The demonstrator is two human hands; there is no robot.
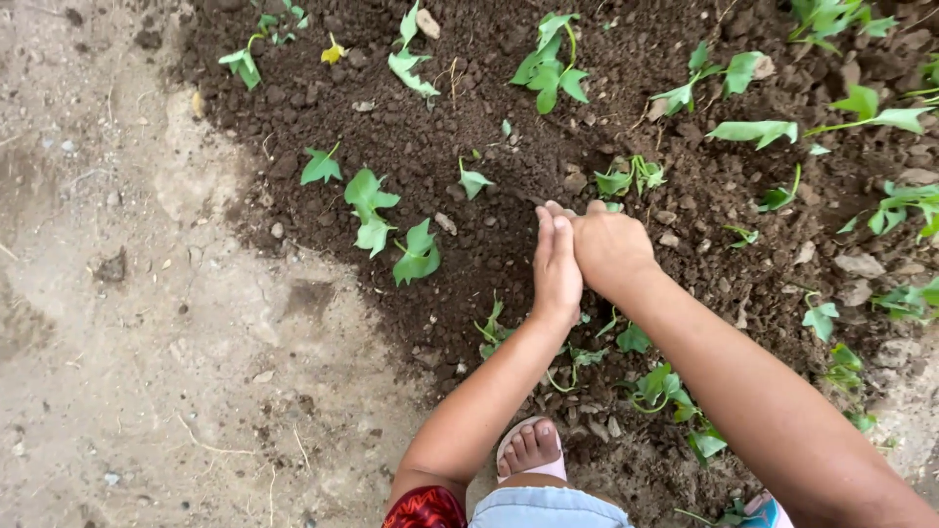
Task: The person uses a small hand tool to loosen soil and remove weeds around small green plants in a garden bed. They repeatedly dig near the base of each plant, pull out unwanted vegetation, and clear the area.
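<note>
The left hand (557, 266) and right hand (610, 246) are pressed side by side onto the dark soil (469, 244) near small seedlings (626, 178); whether anything is held in either grip cannot be told.

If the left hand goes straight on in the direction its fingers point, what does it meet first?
Probably the dark soil right beyond the left hand; the fingertips look pressed to it, though depth is unclear.
</note>
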